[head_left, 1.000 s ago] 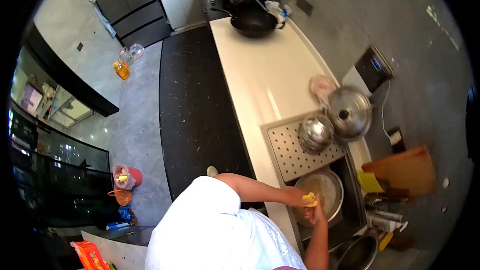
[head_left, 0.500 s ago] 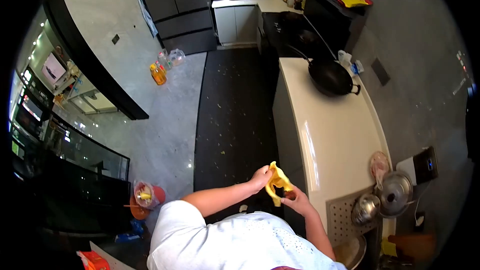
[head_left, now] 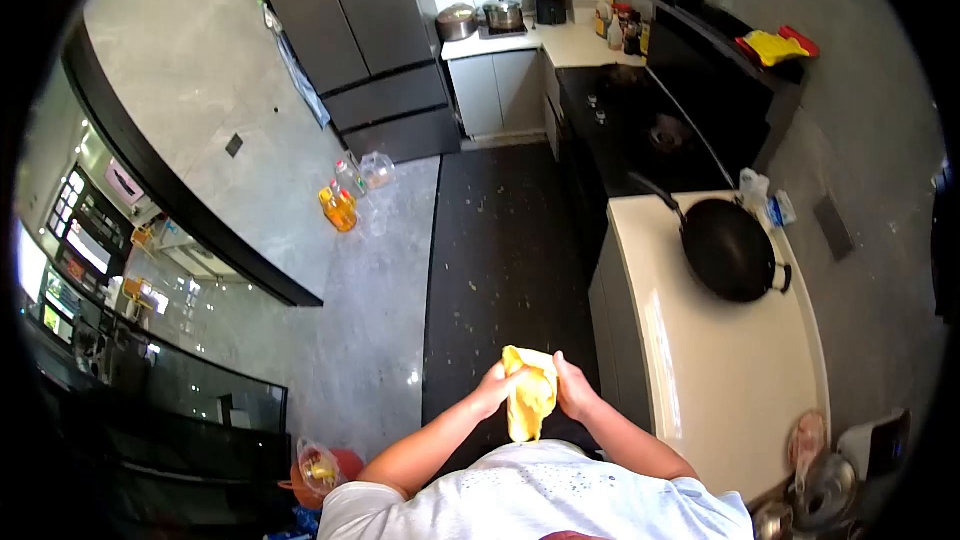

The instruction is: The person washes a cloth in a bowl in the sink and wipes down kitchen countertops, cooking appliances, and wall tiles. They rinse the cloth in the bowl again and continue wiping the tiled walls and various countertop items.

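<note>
A yellow cloth (head_left: 532, 400) hangs between my two hands, in front of my white shirt and above the dark floor mat. My left hand (head_left: 492, 389) is closed on its left side. On the other side, my right hand (head_left: 573, 389) grips the cloth's right edge, thumb up. The cloth looks crumpled, with its upper edge spread and its lower end hanging down. Some of the fingers are hidden behind it.
A black wok (head_left: 729, 250) rests on the white counter (head_left: 720, 370) at my right. Beyond it is the black stove (head_left: 640, 130). Bottles (head_left: 338, 208) stand on the floor by the fridge (head_left: 350, 30). A red bin (head_left: 345, 464) is at lower left.
My hands and the yellow cloth have moved from over the sink basin to in front of my body. The view has turned away from the sink toward the stove and fridge.
</note>
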A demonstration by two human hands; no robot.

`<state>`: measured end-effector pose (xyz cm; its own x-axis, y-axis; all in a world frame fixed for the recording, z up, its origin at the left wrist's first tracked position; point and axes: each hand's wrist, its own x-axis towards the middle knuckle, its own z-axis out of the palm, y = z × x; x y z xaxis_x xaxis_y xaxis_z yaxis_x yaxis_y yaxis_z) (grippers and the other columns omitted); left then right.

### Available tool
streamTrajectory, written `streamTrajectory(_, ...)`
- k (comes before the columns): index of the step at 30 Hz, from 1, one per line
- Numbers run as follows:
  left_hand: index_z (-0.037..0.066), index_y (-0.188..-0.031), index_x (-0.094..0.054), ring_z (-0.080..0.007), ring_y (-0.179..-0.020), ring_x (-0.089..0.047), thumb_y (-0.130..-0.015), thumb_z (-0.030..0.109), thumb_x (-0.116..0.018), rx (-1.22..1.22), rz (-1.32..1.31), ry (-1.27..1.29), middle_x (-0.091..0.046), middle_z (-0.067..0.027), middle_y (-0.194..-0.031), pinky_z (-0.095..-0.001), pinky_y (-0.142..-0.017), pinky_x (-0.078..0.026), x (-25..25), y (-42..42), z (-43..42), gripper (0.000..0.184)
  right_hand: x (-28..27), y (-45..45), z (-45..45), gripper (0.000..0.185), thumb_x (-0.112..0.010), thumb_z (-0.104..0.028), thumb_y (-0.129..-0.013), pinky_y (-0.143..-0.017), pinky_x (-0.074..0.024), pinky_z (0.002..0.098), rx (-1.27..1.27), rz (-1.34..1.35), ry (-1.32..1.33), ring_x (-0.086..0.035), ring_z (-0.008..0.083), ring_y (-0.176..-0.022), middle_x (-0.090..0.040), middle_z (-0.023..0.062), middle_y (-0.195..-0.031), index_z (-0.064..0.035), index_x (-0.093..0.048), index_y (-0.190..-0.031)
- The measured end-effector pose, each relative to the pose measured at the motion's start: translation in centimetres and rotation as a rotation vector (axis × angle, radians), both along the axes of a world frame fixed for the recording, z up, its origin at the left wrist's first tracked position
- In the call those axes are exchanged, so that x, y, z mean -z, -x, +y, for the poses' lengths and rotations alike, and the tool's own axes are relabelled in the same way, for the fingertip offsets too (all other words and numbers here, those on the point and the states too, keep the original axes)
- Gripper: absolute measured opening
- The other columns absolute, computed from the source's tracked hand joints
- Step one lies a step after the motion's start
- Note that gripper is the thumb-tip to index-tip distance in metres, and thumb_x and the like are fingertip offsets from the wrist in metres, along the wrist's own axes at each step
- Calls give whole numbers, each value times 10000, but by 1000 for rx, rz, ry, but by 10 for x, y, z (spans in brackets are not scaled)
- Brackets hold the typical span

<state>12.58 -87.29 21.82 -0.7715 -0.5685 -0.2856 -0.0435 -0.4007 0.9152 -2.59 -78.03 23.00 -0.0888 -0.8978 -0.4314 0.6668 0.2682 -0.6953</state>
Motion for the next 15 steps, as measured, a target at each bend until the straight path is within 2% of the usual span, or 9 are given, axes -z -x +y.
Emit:
streamTrajectory(1,40,-1265,-446,-185,-1056,-580,-946,251,-561,-44,-84,194,-588,-64,-1122,-332,-884,-500,9,8,-27,399,-11,9,-33,602,-358,-566,-949,-929,-472,387,1,-101,-39,-608,238,-1037,-608,122,-1152,-46,-533,-1196)
streamTrajectory(3,61,-1281,-451,-184,-1088,-571,-937,239,-578,-43,-199,293,-589,-64,-1144,-338,-851,-523,4,24,-76,408,-15,36,-97,697,-315,-659,-907,-929,-477,402,-88,-216,-81,-599,255,-1070,-608,119,-1167,-76,-521,-1227)
streamTrajectory(5,89,-1258,-460,-179,-1050,-590,-922,201,-602,-328,-143,-115,-580,-66,-1157,-343,-829,-531,-25,41,-113,382,-25,63,-151,720,-300,-683,-894,-911,-494,396,-249,-525,27,-607,255,-1061,-607,112,-1175,-89,-513,-1240)
streamTrajectory(6,119,-1256,-457,-185,-1043,-597,-914,170,-609,-391,-118,-130,-571,-62,-1171,-349,-809,-544,-19,47,-141,377,-19,74,-181,735,-314,-694,-883,-906,-503,381,-279,-524,23,-622,235,-1033,-608,110,-1178,-91,-499,-1261)
streamTrajectory(9,95,-1249,-449,-208,-1041,-609,-923,139,-586,-534,-37,-95,-571,-65,-1190,-359,-847,-539,-8,66,-209,357,-16,98,-247,503,-483,-465,-946,-883,-510,354,-265,0,114,-627,190,-1014,-624,86,-1155,-65,-525,-1247)
streamTrajectory(11,105,-1247,-442,-192,-1052,-589,-912,207,-615,-561,-59,-75,-565,-58,-1178,-373,-860,-524,2,74,-248,391,-3,111,-297,408,-517,-368,-955,-875,-506,337,-195,-32,-5,-628,191,-1009,-635,82,-1131,-52,-559,-1210)
streamTrajectory(13,128,-1280,-418,-172,-1074,-551,-895,290,-639,-679,-413,46,-544,-67,-1181,-391,-870,-502,-6,88,-284,473,-15,125,-341,405,-512,-362,-956,-848,-502,317,-158,-106,-91,-632,185,-959,-647,82,-1077,-36,-576,-1186)
streamTrajectory(14,160,-1325,-388,-170,-1095,-516,-875,359,-656,-694,-404,-92,-526,-80,-1179,-411,-885,-477,-4,97,-304,560,-6,132,-363,374,-507,-331,-955,-816,-504,311,-127,-17,-58,-631,175,-917,-650,77,-1048,-33,-588,-1164)
streamTrajectory(15,145,-1355,-367,-209,-1147,-501,-895,478,-577,-589,-357,-239,-497,-103,-1249,-422,-941,-445,-13,104,-325,605,-13,138,-386,345,-502,-300,-953,-783,-505,305,-95,71,-22,-630,165,-875,-652,72,-1019,-29,-601,-1142)
